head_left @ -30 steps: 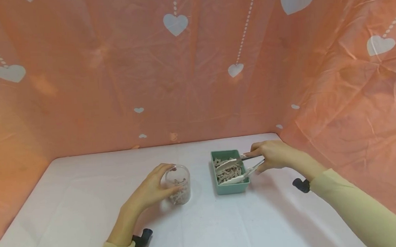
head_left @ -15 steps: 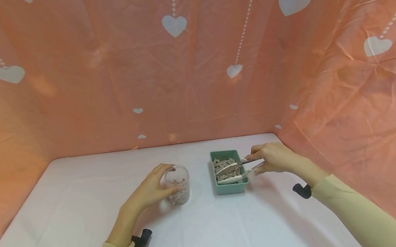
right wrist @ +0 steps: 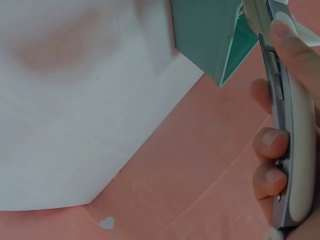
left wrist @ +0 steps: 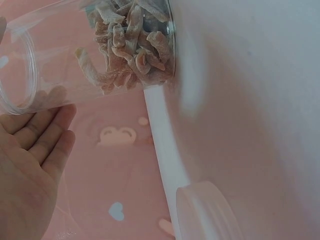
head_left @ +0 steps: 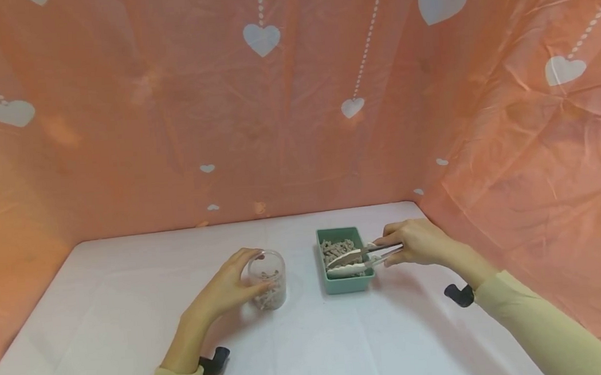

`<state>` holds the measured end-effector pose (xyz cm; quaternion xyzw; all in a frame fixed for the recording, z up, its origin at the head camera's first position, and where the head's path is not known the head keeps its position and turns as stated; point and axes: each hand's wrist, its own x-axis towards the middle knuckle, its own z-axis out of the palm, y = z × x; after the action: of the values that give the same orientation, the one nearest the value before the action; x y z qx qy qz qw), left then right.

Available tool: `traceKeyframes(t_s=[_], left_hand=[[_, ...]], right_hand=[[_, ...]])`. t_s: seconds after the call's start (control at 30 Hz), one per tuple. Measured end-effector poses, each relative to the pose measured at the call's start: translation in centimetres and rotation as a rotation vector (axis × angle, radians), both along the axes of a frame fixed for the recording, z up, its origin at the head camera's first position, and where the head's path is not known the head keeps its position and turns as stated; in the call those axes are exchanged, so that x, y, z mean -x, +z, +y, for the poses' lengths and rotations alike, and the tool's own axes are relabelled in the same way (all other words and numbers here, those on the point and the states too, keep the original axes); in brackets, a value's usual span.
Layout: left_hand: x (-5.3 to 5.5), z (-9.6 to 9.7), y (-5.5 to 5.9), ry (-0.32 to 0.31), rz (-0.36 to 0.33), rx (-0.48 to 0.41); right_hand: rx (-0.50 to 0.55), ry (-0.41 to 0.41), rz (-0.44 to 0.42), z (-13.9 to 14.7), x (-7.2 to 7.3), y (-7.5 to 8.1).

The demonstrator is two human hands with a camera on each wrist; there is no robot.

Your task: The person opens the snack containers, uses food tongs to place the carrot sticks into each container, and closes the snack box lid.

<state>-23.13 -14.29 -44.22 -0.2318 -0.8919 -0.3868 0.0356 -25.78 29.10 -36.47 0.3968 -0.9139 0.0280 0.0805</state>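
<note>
My left hand [head_left: 234,286] holds a clear jar [head_left: 267,270] standing on the table, its thumb and fingers on either side near the rim. Pale brown, floury strips [left wrist: 132,45] fill the bottom part of the jar in the left wrist view. My right hand [head_left: 417,240] grips a pair of tongs [head_left: 382,253] by the handles, fingers curled round them. The tongs' pale tips are inside a green rectangular box [head_left: 348,285], over more grey-brown strips [head_left: 339,247]. Whether a strip is pinched between the tips cannot be made out.
A white-covered table [head_left: 310,347] bears the jar and the box, with a gap between them. A translucent round rimmed piece [left wrist: 205,210], perhaps a lid, shows low in the left wrist view. Orange curtain [head_left: 296,124] with hearts borders the back and sides.
The tongs' two arms have come closer together over the strips in the green box. My left hand and the jar stay in place; the head view has shifted slightly.
</note>
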Motion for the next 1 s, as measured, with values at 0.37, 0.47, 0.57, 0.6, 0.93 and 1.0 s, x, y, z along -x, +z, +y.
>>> traceKeyframes(t_s=[0.37,0.47,0.57,0.6,0.93,1.0], left_hand=[[0.1,-0.1,0.0,0.006,-0.003,-0.002],[0.1,-0.2,-0.1,0.010,-0.009,0.003],[0.1,-0.3,-0.2,0.010,-0.002,0.010],[0.1,-0.3,-0.2,0.009,-0.001,0.011],[0.1,-0.1,-0.4,0.010,-0.006,0.006],[0.1,-0.1,-0.3,0.011,-0.008,0.007]], right_hand=[[0.069,-0.038,-0.034,0.8,-0.4,-0.2],[0.097,-0.057,-0.046,1.1,-0.5,-0.3],[0.138,-0.082,-0.056,1.5,-0.6,-0.4],[0.154,-0.085,-0.052,1.7,-0.7,-0.5],[0.312,-0.050,-0.012,2.8,-0.8,-0.8],[0.330,-0.048,-0.001,3.0,-0.8,-0.8]])
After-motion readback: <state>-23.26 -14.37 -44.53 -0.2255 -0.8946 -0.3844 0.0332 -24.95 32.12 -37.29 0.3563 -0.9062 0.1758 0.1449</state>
